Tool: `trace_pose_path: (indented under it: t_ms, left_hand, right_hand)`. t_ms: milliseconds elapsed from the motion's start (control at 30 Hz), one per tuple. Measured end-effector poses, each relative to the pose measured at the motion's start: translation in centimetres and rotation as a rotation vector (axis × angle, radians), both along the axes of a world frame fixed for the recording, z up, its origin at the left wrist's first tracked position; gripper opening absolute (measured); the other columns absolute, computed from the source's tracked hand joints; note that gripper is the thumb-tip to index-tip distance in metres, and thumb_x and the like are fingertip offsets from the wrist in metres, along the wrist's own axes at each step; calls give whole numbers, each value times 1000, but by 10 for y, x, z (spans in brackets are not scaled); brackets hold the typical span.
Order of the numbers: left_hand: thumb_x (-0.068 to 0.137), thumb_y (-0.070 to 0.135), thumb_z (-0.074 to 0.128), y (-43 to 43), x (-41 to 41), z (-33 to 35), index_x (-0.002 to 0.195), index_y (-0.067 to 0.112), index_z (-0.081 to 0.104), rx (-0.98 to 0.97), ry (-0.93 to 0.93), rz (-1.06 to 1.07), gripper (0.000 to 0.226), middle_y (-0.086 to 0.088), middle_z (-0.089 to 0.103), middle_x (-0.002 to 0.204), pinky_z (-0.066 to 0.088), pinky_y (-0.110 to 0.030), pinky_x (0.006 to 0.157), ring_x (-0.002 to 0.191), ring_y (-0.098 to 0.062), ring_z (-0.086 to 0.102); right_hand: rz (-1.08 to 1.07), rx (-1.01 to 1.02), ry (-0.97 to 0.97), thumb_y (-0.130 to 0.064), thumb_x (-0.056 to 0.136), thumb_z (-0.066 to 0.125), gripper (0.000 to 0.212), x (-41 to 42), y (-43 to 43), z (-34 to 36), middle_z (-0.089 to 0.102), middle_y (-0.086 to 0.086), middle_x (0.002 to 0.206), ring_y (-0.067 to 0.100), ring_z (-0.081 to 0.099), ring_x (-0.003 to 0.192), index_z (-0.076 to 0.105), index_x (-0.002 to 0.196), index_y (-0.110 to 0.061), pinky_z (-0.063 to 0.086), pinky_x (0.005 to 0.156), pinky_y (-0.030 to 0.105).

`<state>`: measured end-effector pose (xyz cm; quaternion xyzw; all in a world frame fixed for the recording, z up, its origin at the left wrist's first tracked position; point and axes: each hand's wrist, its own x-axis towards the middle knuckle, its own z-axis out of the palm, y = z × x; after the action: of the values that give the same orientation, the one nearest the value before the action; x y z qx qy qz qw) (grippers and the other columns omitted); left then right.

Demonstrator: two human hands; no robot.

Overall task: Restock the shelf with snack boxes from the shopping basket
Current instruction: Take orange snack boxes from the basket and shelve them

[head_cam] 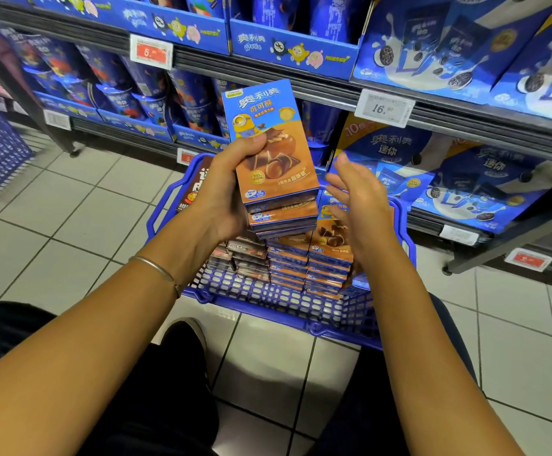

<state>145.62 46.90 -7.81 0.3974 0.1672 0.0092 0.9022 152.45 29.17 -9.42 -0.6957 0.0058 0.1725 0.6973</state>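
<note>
My left hand [232,189] grips a stack of three snack boxes [274,166] by its left edge, held above the shopping basket [288,314] — more boxes [301,258] lie packed inside. My right hand [357,205] hovers just beside the stack's right edge, fingers loose, holding nothing — a narrow gap between. The shelf [432,120] stands close behind the basket

The left hand [227,189] gripped a small stack of snack boxes [273,159] above the blue shopping basket [288,307] of more boxes, while the right hand [357,199] hovered just beside the stack, fingers straight, before the shelf [432,116].
</note>
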Motion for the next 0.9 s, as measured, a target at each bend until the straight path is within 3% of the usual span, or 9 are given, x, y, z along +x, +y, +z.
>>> trace_pose_path:
  t_ms: [33,100,200,300,433,700,900]
  left_hand:
    - [98,31,61,1,0,0,98,17,83,-3,-3,5,27,-9,80,106,61,-49,91,94,-29,77]
    - [98,32,62,2,0,0,98,17,83,1,-4,6,26,-8,80,106,60,-50,94,95,-28,76]
    - [99,34,62,1,0,-2,95,19,85,8,7,-3,28,-7,80,106,59,-50,96,95,-27,77]
    - [98,34,64,0,0,-2,93,19,85,1,17,-1,26,-8,80,106,61,-49,92,94,-28,77]
    - [96,33,66,-2,0,-3,98,17,83,-12,18,-7,23,-10,80,109,61,-49,88,96,-29,77]
    - [98,34,64,-6,1,-5,93,18,85,7,40,-32,27,-8,81,105,63,-47,86,92,-28,78]
    - [96,33,65,-10,4,-3,94,18,85,-1,50,-50,25,-9,80,106,64,-47,84,91,-28,78]
  right_hand:
    - [-86,-141,-66,-53,89,68,40,6,-6,-10,69,-7,111,9,67,104,65,117,-24,53,89,38]
    - [-178,-491,-188,-44,90,72,50,19,-20,-34,61,6,128,23,57,122,58,130,-18,49,98,42]
    - [-182,-813,-157,-42,89,73,69,31,-36,-64,44,18,146,38,36,138,45,144,-12,40,103,46]
    - [-128,-879,-104,-39,89,74,68,33,-41,-85,40,21,146,40,34,137,45,141,-6,40,103,47]
    - [-94,-1059,-208,-35,90,73,62,29,-43,-98,40,19,144,39,36,133,47,139,-8,40,102,50]
    - [-128,-1194,-260,-25,91,69,59,23,-47,-105,40,17,146,39,38,130,43,142,-10,39,101,51]
    - [-66,-1135,-365,-27,92,71,59,14,-47,-114,40,6,155,39,39,134,47,146,-22,41,103,51]
